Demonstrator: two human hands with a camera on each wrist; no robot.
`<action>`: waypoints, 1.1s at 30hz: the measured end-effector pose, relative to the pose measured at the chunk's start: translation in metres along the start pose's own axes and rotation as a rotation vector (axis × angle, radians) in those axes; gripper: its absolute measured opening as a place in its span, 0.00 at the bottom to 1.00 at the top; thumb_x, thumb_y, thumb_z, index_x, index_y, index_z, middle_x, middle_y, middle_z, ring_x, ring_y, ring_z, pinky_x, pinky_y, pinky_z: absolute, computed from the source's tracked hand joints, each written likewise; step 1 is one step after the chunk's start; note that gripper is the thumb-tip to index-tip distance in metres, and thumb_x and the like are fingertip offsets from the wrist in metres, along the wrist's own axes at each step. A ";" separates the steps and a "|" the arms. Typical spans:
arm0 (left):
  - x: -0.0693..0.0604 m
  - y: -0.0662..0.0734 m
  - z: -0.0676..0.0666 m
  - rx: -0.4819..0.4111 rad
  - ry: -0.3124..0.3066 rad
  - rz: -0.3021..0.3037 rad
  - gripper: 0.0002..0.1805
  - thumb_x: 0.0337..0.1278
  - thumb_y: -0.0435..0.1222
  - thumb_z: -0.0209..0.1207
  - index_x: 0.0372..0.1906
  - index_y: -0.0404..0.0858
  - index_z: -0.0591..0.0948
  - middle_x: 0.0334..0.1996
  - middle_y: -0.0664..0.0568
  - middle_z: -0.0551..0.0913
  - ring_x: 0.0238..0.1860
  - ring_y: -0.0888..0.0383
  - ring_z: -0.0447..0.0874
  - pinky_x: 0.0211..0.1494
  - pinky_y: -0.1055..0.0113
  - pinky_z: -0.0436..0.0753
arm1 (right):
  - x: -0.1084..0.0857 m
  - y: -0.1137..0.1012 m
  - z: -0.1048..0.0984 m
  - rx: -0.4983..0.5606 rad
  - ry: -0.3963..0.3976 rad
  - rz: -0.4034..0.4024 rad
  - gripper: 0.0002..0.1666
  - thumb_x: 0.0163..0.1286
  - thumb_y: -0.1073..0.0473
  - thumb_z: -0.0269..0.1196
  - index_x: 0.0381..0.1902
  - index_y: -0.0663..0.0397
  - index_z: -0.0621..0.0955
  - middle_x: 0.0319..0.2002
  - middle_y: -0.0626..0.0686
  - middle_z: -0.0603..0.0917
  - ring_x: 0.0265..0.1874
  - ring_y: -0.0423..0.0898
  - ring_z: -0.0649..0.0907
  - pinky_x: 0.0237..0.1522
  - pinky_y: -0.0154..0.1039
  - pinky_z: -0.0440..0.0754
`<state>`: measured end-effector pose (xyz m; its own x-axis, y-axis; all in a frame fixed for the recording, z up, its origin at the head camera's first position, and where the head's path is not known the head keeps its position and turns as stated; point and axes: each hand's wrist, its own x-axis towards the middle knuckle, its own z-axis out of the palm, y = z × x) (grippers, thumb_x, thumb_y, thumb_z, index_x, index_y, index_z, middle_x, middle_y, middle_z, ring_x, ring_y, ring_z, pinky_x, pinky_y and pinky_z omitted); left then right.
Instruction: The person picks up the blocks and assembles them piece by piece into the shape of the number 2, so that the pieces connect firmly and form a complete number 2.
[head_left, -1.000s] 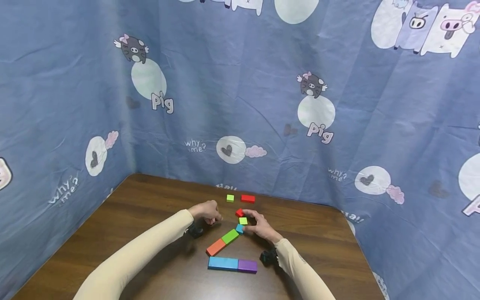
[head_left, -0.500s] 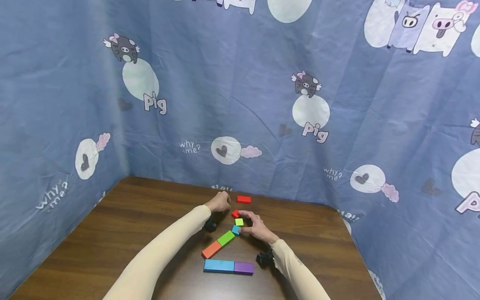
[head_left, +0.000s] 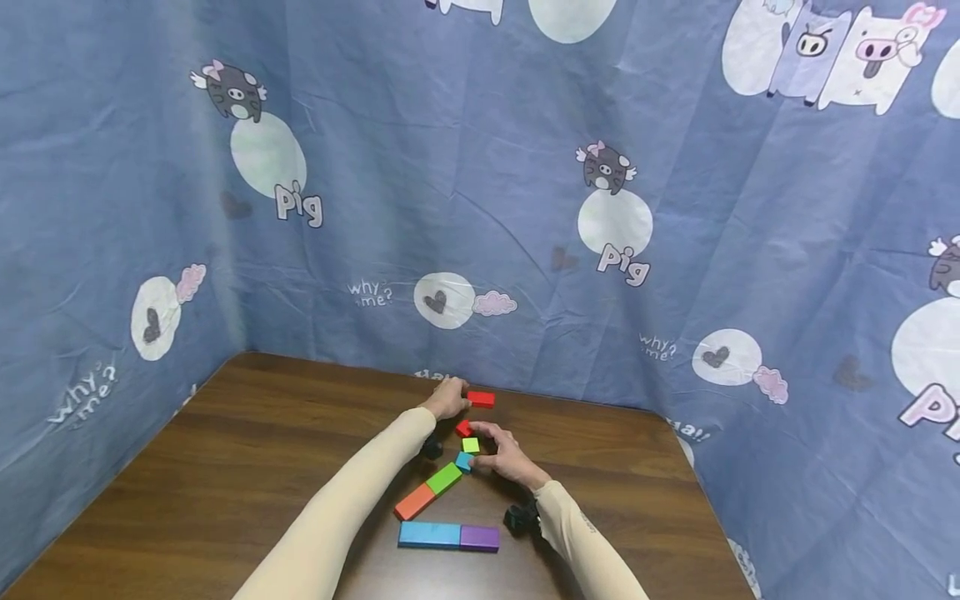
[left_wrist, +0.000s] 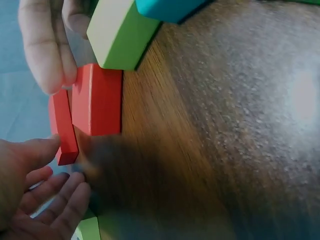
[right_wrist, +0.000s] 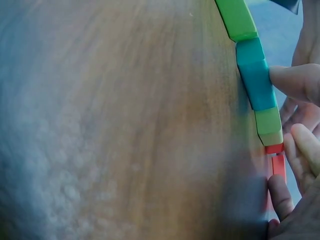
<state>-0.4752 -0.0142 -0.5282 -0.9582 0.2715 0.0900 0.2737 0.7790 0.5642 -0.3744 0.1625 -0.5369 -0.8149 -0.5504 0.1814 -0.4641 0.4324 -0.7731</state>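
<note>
At the back of the table my left hand [head_left: 447,398] is beside the left end of a red rectangular block [head_left: 482,400]. In the left wrist view its thumb reaches that block's end, its fingers extended and apart; a lime block [left_wrist: 89,229] shows partly behind them. My right hand [head_left: 508,458] rests along the right of a short row: red block [head_left: 464,428], lime block [head_left: 470,445] and blue block [head_left: 464,462]. Its thumb touches the blue block, and its relaxed fingers reach beside the red one. The grip closes on neither.
A green block [head_left: 444,478] and an orange block [head_left: 415,502] continue the row diagonally toward the front left. Nearer me, a long blue block [head_left: 430,535] and a purple block [head_left: 479,538] lie end to end. A patterned blue curtain [head_left: 360,208] hangs behind the wooden table [head_left: 247,442].
My left hand has moved back and right, past the lone lime block, to the red rectangular block. My right hand stays by the row. The head view has shifted slightly.
</note>
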 end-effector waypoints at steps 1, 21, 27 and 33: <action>0.000 0.000 0.000 0.009 0.006 0.008 0.15 0.58 0.31 0.62 0.50 0.28 0.81 0.47 0.39 0.84 0.59 0.40 0.76 0.66 0.49 0.68 | 0.001 0.004 0.002 -0.005 0.002 0.004 0.37 0.55 0.65 0.69 0.64 0.63 0.70 0.63 0.62 0.74 0.61 0.63 0.67 0.60 0.64 0.56; -0.001 0.000 0.002 0.123 -0.011 -0.027 0.14 0.59 0.35 0.63 0.48 0.33 0.83 0.48 0.43 0.84 0.53 0.49 0.80 0.63 0.56 0.72 | 0.011 0.032 0.014 -0.006 0.004 0.041 0.39 0.55 0.58 0.70 0.66 0.49 0.70 0.64 0.53 0.74 0.62 0.56 0.65 0.60 0.62 0.54; -0.006 -0.003 -0.001 0.125 -0.008 -0.029 0.12 0.59 0.34 0.62 0.45 0.32 0.83 0.44 0.43 0.82 0.53 0.46 0.78 0.62 0.55 0.72 | 0.009 0.036 0.011 -0.025 0.001 0.065 0.39 0.55 0.54 0.70 0.66 0.45 0.71 0.65 0.51 0.73 0.62 0.55 0.64 0.61 0.61 0.54; -0.015 -0.008 -0.006 0.109 -0.038 0.016 0.12 0.60 0.32 0.61 0.48 0.31 0.83 0.54 0.39 0.80 0.58 0.45 0.76 0.61 0.54 0.74 | 0.007 0.037 0.008 -0.007 0.001 0.072 0.40 0.55 0.54 0.70 0.66 0.47 0.71 0.65 0.53 0.72 0.64 0.58 0.63 0.61 0.65 0.52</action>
<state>-0.4634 -0.0275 -0.5290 -0.9503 0.3044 0.0660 0.2986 0.8304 0.4704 -0.3951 0.1688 -0.5693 -0.8468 -0.5167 0.1260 -0.4065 0.4760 -0.7798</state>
